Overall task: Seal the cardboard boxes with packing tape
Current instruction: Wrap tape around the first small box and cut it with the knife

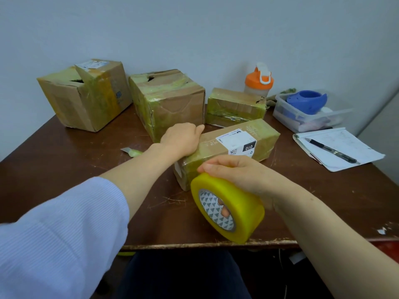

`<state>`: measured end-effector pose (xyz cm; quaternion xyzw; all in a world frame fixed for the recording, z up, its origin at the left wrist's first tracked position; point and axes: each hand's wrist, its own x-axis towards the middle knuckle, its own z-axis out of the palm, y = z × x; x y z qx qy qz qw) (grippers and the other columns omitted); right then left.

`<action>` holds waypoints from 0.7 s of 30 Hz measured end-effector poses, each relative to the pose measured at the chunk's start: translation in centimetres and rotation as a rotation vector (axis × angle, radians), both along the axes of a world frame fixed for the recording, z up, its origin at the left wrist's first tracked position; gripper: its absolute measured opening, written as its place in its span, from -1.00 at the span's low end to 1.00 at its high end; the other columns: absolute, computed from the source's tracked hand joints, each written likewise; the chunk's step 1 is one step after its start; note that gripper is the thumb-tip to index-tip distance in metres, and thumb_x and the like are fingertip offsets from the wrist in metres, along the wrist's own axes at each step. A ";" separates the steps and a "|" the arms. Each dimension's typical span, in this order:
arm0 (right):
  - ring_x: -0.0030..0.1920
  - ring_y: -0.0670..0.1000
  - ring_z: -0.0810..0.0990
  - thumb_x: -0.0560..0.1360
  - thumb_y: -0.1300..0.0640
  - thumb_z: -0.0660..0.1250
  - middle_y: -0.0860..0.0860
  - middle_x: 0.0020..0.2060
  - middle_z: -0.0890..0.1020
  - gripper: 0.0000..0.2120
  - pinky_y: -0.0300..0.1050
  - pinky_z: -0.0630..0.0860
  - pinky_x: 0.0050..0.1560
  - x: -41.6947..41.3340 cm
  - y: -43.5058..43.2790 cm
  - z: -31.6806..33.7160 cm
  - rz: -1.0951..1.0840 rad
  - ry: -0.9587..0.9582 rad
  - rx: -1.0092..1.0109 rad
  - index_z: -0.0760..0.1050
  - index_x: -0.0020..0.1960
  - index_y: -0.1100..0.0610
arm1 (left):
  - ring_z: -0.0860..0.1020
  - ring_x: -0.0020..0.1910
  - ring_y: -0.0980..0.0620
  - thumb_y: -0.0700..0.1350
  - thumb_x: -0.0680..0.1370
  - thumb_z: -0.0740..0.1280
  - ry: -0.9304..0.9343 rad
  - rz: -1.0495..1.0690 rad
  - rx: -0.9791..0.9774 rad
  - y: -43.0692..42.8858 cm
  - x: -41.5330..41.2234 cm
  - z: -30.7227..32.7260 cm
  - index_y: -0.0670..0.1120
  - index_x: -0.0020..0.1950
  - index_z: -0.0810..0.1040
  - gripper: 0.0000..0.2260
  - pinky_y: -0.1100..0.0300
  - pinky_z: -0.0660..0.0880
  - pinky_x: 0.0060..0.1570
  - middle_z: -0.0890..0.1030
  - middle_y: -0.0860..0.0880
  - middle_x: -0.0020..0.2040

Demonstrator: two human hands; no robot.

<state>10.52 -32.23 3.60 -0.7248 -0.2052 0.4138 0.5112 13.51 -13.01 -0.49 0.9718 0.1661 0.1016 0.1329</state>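
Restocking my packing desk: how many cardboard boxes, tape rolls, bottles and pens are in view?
Cardboard boxes: 4
Tape roll: 1
Bottle: 1
Pen: 1
Total: 7

Head-worn view, forward and down (close over table (64,160))
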 end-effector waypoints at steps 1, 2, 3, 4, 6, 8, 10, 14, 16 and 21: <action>-0.38 0.16 0.61 0.48 -0.01 0.39 0.21 -0.10 0.67 -0.81 -0.06 0.59 -0.46 0.0 0.1 0.0 -0.001 0.006 0.011 0.63 0.03 0.05 | 0.53 -0.06 -0.18 0.18 0.63 -0.06 0.003 0.008 -0.028 0.2 0.1 0.1 -0.11 -0.29 0.38 -0.51 0.09 0.30 -0.21 0.54 -0.11 -0.18; -0.40 0.16 0.61 0.49 0.00 0.38 0.22 -0.10 0.67 -0.81 -0.06 0.59 -0.47 0.1 0.1 0.0 -0.002 0.009 0.024 0.62 0.04 0.06 | 0.53 -0.13 -0.15 0.27 0.59 -0.07 0.023 0.030 -0.066 0.4 0.2 0.1 -0.09 -0.32 0.37 -0.46 0.09 0.30 -0.26 0.52 -0.10 -0.22; -0.43 0.16 0.59 0.49 0.01 0.38 0.22 -0.12 0.66 -0.81 -0.07 0.58 -0.48 0.1 0.2 -0.1 -0.006 0.016 0.033 0.62 0.05 0.07 | 0.52 -0.18 -0.12 0.40 0.52 -0.11 0.065 0.060 -0.097 0.5 0.2 0.0 -0.08 -0.30 0.38 -0.39 0.10 0.30 -0.30 0.52 -0.08 -0.23; -0.45 0.15 0.59 0.49 0.01 0.38 0.21 -0.15 0.66 -0.80 -0.07 0.58 -0.49 0.1 0.3 -0.1 -0.012 0.022 0.037 0.61 0.05 0.08 | 0.50 -0.20 -0.09 0.50 0.43 -0.15 0.116 0.080 -0.111 0.5 0.1 -0.2 -0.06 -0.27 0.40 -0.32 0.11 0.30 -0.32 0.51 -0.06 -0.23; -0.45 0.14 0.59 0.48 0.00 0.39 0.18 -0.18 0.66 -0.79 -0.07 0.58 -0.48 0.4 0.5 -0.4 -0.019 0.020 0.029 0.61 0.05 0.07 | 0.48 -0.26 -0.05 0.53 0.39 -0.14 0.147 0.087 -0.120 0.7 -0.2 -1.0 -0.06 -0.30 0.41 -0.30 0.14 0.28 -0.37 0.47 -0.03 -0.30; -0.46 0.14 0.58 0.48 0.00 0.40 0.19 -0.18 0.66 -0.79 -0.05 0.59 -0.46 0.5 0.8 -0.6 -0.015 0.022 0.026 0.61 0.05 0.07 | 0.45 -0.35 -0.02 0.41 0.51 -0.07 0.082 0.068 -0.152 0.9 -0.4 -1.3 -0.09 -0.41 0.39 -0.36 0.14 0.25 -0.42 0.46 -0.05 -0.38; -0.46 0.12 0.58 0.48 -0.01 0.39 0.19 -0.17 0.66 -0.80 -0.06 0.59 -0.44 0.7 1.1 -0.6 -0.009 0.006 0.032 0.61 0.05 0.06 | 0.43 -0.37 0.00 0.30 0.58 -0.05 0.069 0.047 -0.161 1.0 -0.2 -0.7 -0.12 -0.43 0.39 -0.38 0.13 0.25 -0.41 0.46 -0.07 -0.40; -0.41 0.11 0.60 0.49 -0.04 0.38 0.17 -0.14 0.67 -0.80 -0.07 0.59 -0.39 1.0 1.4 -0.7 -0.019 -0.039 0.026 0.61 0.04 0.04 | 0.47 -0.17 -0.09 0.28 0.59 -0.10 0.140 0.073 -0.170 0.7 0.0 0.1 -0.18 -0.17 0.49 -0.39 0.11 0.33 -0.18 0.50 -0.10 -0.18; -0.49 0.13 0.58 0.49 -0.01 0.38 0.20 -0.21 0.66 -0.79 -0.08 0.57 -0.46 1.0 1.4 -0.7 -0.017 0.010 0.046 0.60 0.05 0.07 | 0.49 -0.08 -0.14 0.40 0.52 -0.14 0.128 0.046 -0.060 -0.1 -0.2 -0.2 -0.11 -0.02 0.47 -0.35 0.07 0.33 -0.16 0.50 -0.09 -0.10; -0.45 0.12 0.59 0.49 -0.02 0.38 0.18 -0.20 0.65 -0.79 -0.06 0.57 -0.42 1.3 1.6 -0.8 -0.021 -0.023 0.028 0.60 0.06 0.06 | 0.50 -0.12 -0.15 0.32 0.56 -0.04 0.022 -0.020 0.058 -1.0 -0.3 -0.5 -0.08 -0.20 0.44 -0.47 0.09 0.31 -0.24 0.56 -0.11 -0.11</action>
